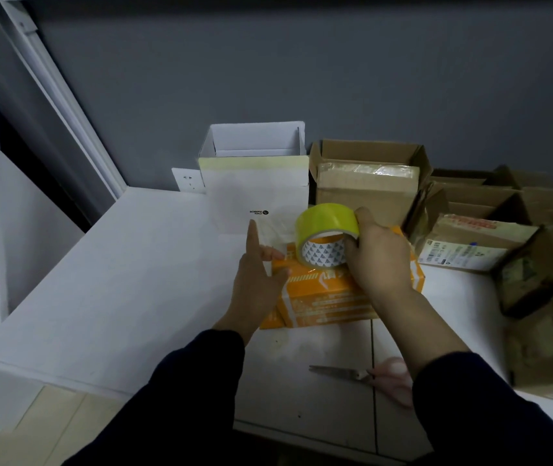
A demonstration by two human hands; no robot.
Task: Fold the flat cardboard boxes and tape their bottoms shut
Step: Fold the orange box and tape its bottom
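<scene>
A white flat tabletop (133, 280) carries an orange printed cardboard box (328, 297), a white open carton (258, 193), brown cardboard boxes (365, 193) — and pink-handled steel scissors (339, 372).

Head-worn wide view, forward and down, close over white table (117, 264).

The counter (83, 280) lies open on the left; a white box (258, 196) and brown boxes (365, 190) block far and right, scissors (339, 372) near
</scene>
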